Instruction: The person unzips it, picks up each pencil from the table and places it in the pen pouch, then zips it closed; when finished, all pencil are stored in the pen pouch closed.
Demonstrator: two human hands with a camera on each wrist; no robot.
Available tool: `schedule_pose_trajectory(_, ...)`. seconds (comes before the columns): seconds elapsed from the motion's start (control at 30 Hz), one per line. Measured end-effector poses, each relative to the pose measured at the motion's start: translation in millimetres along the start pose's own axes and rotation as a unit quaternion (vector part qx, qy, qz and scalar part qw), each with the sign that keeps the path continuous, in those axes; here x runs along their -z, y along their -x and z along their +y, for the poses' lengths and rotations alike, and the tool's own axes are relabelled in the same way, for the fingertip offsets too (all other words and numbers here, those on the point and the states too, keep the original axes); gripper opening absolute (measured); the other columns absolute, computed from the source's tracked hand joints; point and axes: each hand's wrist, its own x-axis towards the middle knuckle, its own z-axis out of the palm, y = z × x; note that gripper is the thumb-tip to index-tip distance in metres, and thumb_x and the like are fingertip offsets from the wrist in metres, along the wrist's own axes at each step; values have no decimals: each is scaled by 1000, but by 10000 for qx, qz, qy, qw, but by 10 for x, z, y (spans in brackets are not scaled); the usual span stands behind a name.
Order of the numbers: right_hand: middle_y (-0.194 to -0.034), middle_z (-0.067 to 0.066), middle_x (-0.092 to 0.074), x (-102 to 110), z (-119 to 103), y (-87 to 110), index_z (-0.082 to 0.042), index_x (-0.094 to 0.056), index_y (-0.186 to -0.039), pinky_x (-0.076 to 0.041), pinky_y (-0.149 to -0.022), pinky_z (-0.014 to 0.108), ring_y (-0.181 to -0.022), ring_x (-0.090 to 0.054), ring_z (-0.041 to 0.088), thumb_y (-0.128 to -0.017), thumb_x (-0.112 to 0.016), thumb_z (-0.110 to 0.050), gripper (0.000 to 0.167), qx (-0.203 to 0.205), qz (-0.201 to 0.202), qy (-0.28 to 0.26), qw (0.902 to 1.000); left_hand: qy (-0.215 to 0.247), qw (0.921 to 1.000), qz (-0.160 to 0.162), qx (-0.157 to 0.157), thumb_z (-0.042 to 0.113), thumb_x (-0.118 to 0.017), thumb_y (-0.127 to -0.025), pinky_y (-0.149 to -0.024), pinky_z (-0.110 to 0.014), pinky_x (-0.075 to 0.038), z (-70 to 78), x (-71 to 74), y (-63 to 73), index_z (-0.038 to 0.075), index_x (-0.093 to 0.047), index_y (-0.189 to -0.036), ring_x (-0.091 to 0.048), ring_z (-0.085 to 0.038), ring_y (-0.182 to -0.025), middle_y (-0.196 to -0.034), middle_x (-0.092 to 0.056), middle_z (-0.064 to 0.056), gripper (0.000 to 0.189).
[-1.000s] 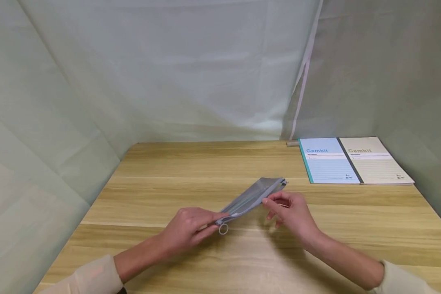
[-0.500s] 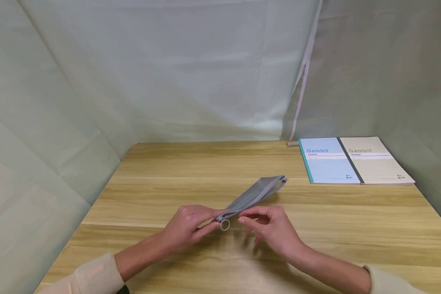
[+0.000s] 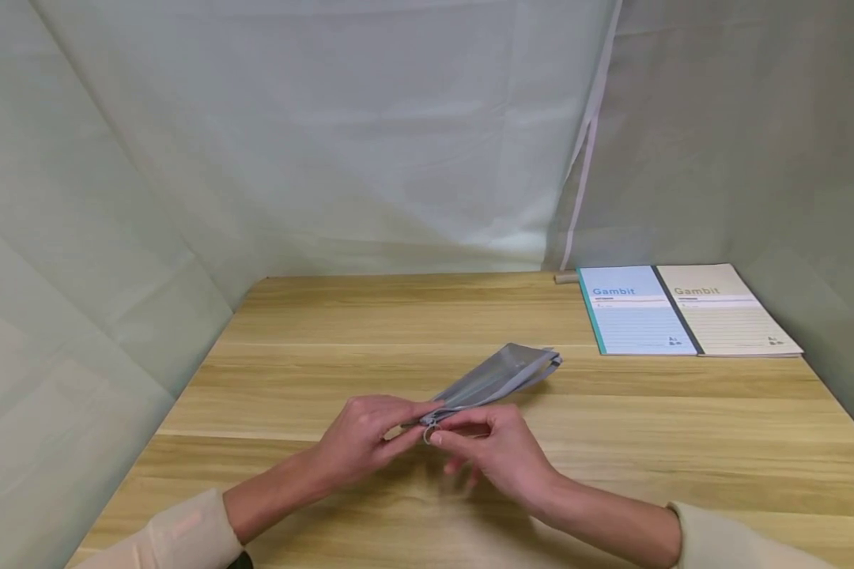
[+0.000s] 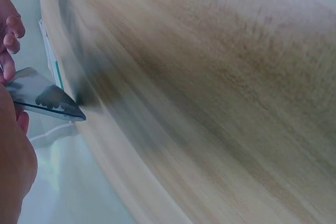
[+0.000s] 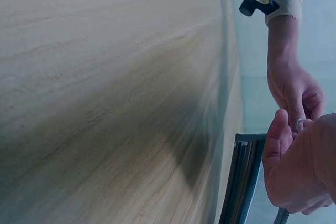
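Note:
A grey see-through zip pouch is held up over the table, slanting away to the right. Thumb and fingers of my left hand pinch its near-left corner. At that same corner hangs a pale zipper pull ring, and the thumb and forefinger of my right hand pinch it, the other fingers loosely bent below. Along the far right end the pouch's zip edges stand apart. In the right wrist view, dark lengthwise strips show on the pouch. The left wrist view catches the pouch's tip beyond the hands.
Two notebooks, one blue and one cream, lie side by side at the back right. A small grey-brown cylinder sits beside the blue one. Pale cloth walls border the wooden table behind and at the sides.
My right hand has slid left along the pouch's zip edge, from near its middle to the pull ring, which it now pinches. The left hand has kept its hold, almost still.

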Motion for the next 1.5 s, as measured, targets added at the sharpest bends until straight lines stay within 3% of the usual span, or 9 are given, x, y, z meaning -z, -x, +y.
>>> schedule_pose_trajectory(0.33, -99, 16, -80, 0, -16, -25, -1, -79, -107, -55, -45, 29, -66, -74, 25, -97, -80, -18, 19, 89, 62, 92, 9999, -12, 9999, 168, 30, 22, -67, -108, -65, -14, -53, 1, -7, 6, 11, -76, -129, -64, 1, -76, -104, -80, 5, 25)
schedule_pose_trajectory(0.57, -91, 7, -80, 50, -62, -17, -7, -80, -101, -51, -41, 26, -58, -71, 28, -98, -79, -18, 11, 306, 50, 779, 9965, 28, 9999, 155, -20, 21, -65, -109, -72, -20, -62, 2, -16, 38, 13, -77, -127, -72, -1, -85, -102, -80, 6, 23)
schedule_pose_trajectory(0.77, -86, 5, -78, 115, -120, -20, -9, -81, -98, -38, -40, 18, -51, -66, 27, -98, -79, -15, 6, 864, 94, 1436, 9858, 21, 9997, 209, -124, 21, -64, -109, -77, -24, -65, -1, -44, 60, 12, -77, -127, -74, -3, -85, -101, -80, 5, 24)
schedule_pose_trajectory(1.07, -86, -2, -77, 190, -151, -44, -12, -81, -94, -52, -42, 22, -49, -63, 13, -97, -80, -10, 3, 1403, 93, 2340, 9620, 17, 9994, 251, -248, 19, -62, -110, -78, -25, -65, 20, -56, 54, 10, -76, -128, -74, -4, -88, -103, -80, 3, 25)
schedule_pose_trajectory(1.3, -84, 0, -76, 359, -174, -59, -7, -81, -94, -48, -42, 22, -50, -62, 17, -96, -81, -11, 4, 1293, 332, 2684, 9540, -89, 9991, 390, -112, 18, -63, -109, -68, -21, -61, 23, 14, 92, 10, -77, -128, -66, 1, -77, -99, -80, 3, 25)
schedule_pose_trajectory(1.5, -84, -1, -76, 573, -155, -52, -8, -81, -94, -48, -42, 22, -54, -63, 17, -94, -82, -7, 1, 1250, 571, 2870, 9480, -163, 9986, 508, -56, 13, -69, -104, -72, -25, -65, -13, 75, 145, 11, -77, -127, -75, -5, -88, -109, -80, 3, 24)
